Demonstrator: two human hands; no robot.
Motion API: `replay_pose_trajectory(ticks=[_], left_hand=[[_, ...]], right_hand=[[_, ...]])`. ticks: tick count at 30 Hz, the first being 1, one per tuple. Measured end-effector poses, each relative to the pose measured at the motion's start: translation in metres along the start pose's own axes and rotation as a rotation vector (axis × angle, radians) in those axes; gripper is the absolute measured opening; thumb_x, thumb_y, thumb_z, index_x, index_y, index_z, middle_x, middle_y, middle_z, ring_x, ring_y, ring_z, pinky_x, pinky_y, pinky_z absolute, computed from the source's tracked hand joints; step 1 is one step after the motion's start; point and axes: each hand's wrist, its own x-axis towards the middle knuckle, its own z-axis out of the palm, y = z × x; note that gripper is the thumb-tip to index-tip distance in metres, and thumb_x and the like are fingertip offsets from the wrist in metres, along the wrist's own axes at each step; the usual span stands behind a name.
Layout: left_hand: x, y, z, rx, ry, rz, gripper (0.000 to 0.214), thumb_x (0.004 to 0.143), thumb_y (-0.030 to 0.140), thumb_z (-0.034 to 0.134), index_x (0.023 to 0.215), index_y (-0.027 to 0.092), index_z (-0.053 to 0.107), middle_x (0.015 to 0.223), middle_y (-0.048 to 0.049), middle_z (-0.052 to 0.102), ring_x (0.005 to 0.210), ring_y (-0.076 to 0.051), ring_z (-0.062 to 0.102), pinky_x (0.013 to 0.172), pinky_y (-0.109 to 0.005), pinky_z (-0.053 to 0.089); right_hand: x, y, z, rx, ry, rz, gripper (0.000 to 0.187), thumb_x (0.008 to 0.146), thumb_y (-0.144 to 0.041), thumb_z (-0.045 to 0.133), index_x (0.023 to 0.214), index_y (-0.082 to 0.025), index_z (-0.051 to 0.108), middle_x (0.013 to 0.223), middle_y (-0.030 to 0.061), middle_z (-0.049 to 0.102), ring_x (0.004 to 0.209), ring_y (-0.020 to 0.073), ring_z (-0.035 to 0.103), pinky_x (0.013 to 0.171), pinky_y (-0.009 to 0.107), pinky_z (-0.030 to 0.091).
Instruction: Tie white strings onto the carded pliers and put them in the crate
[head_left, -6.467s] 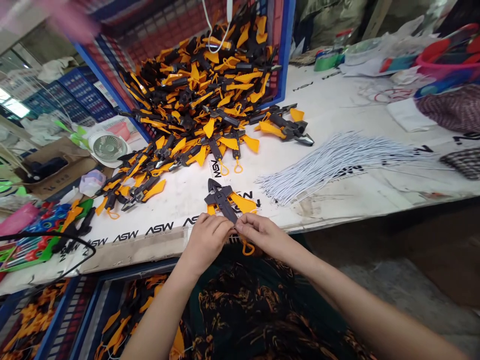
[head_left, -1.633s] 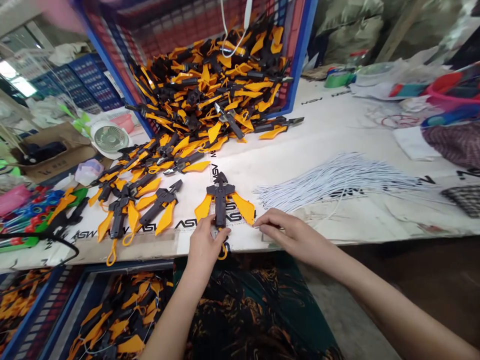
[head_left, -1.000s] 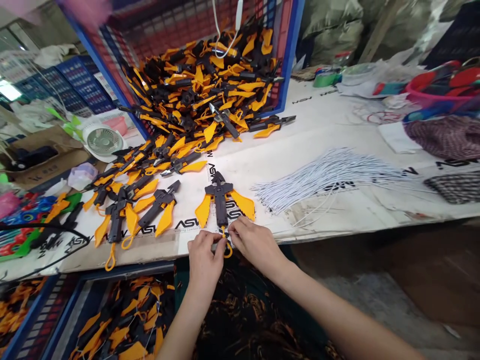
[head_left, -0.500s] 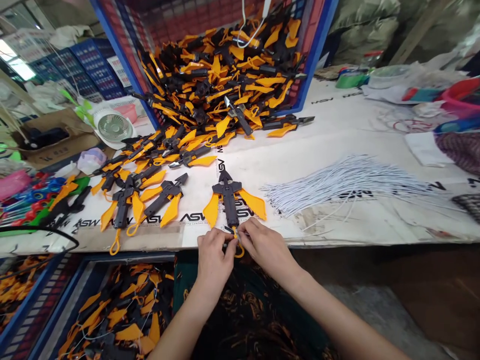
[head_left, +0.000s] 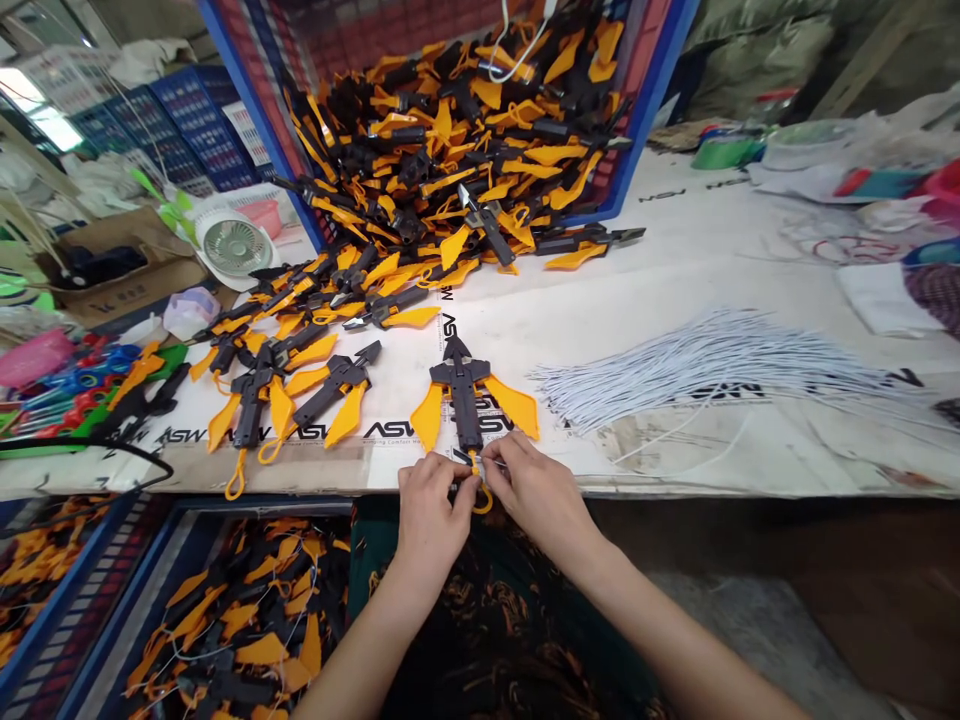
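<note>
Okay, so I'm watching this through the head cam and working right at the near edge of the table. Closest to me, a dark patterned cloth [head_left: 517, 630] is draped across the lap, and a blue crate [head_left: 129, 590] of cutters with strings is sitting down to the near left.

My left hand [head_left: 431, 520] and right hand [head_left: 532, 495] are nearly touching, both closed into tight pinches around the bottom end of a black cutter [head_left: 463, 395] with spread orange handles. The cutter is lying flat on the white table top [head_left: 660, 470], tips pointing far. My right fingertips [head_left: 491, 468] are working at a small orange cord loop [head_left: 484, 503], but the fingers hide exactly what each hand is holding.

My tip: I'd keep the pinch short and close to the base of the loop, with the cutter resting flat on the board, so the handles aren't swinging around.

Just to the left, two more cutters [head_left: 330, 395] are lying spread out, and a bundle of white cords [head_left: 712, 370] is fanning out to the right. Farther back, a big blue crate [head_left: 656, 90] is overflowing with cutters, and a small fan [head_left: 232, 245] is sitting beyond it on the left.
</note>
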Motion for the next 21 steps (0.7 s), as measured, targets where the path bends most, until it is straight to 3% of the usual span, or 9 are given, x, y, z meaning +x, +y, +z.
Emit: replay_pose_trajectory(ticks=[8,14,21], left_hand=[[-0.0009,0.0008,-0.0009,-0.022,-0.002,-0.005,0.006,0.089,0.023,0.063,0.085,0.022,0.068,0.087,-0.0016,0.068,0.089,-0.019,0.063,0.084,-0.036,0.039],[-0.0012,-0.0009,-0.0018,-0.051,-0.001,0.01,0.008,0.09,0.023,0.062,0.086,0.022,0.069,0.087,-0.0014,0.068,0.089,-0.019,0.063,0.084,-0.035,0.04],[0.0025,0.0011,0.0001,0.011,0.056,-0.083,0.013,0.089,0.028,0.064,0.098,0.024,0.072,0.095,-0.0042,0.066,0.097,-0.023,0.059,0.084,-0.038,0.039]], right_hand=[[-0.0023,0.0006,-0.0024,-0.024,-0.029,-0.075,0.013,0.097,-0.022,0.046,0.089,-0.021,0.055,0.089,0.0047,0.064,0.076,0.0199,0.066,0.061,0.028,0.045],[0.0015,-0.0021,0.0011,-0.006,0.013,0.004,0.009,0.094,-0.021,0.05,0.088,-0.02,0.057,0.088,0.0041,0.064,0.072,0.019,0.067,0.059,0.027,0.043],[0.0003,-0.0015,0.002,0.007,0.016,0.005,0.011,0.093,-0.023,0.052,0.086,-0.02,0.059,0.085,0.0016,0.063,0.066,0.0158,0.063,0.058,0.026,0.041]])
